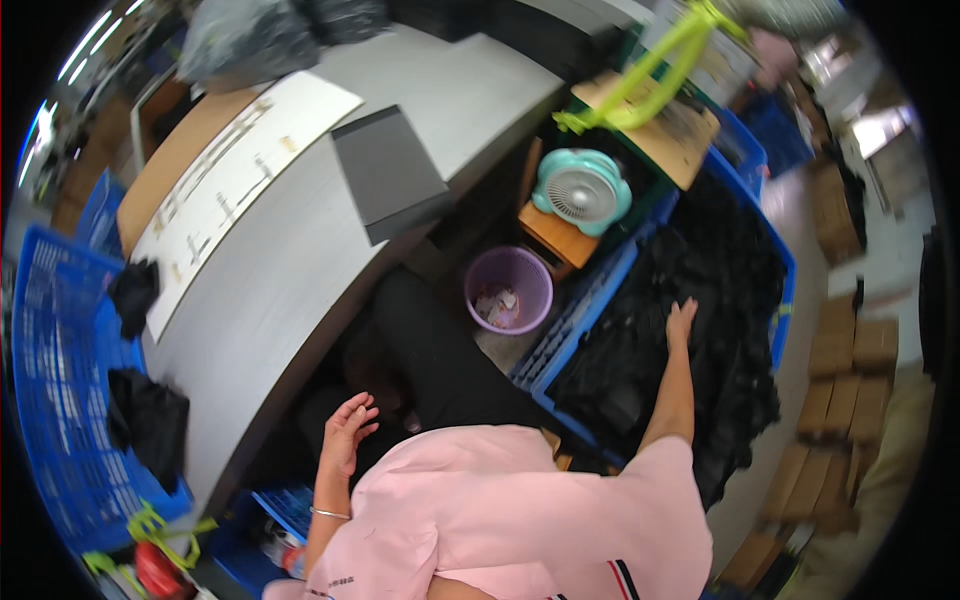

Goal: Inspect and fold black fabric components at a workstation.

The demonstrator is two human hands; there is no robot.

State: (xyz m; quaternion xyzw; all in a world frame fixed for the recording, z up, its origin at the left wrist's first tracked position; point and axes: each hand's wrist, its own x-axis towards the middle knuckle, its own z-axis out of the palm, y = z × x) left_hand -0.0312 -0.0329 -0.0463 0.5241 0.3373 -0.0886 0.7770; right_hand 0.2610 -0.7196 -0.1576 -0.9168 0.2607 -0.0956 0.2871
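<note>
My right hand [682, 322] reaches out over a big heap of black fabric pieces [720, 270] that fills a large blue plastic crate [590, 325] on my right. Its fingers are apart, and I see nothing between them; whether the fingertips touch the fabric I cannot tell. Above my black-trousered lap is my left hand [347, 432], fingers loosely bent and apart, holding nothing. A thin bracelet circles that wrist. The grey worktable [290, 300] stretches along my left side, away from both hands.
A dark flat folder-like piece [390, 170] and a white board [235, 190] lie on the table. A purple bin [510, 262] with scraps stands between table and crate, near a turquoise fan [582, 190]. A blue basket [65, 370] is far left; cardboard boxes [840, 405] stand right.
</note>
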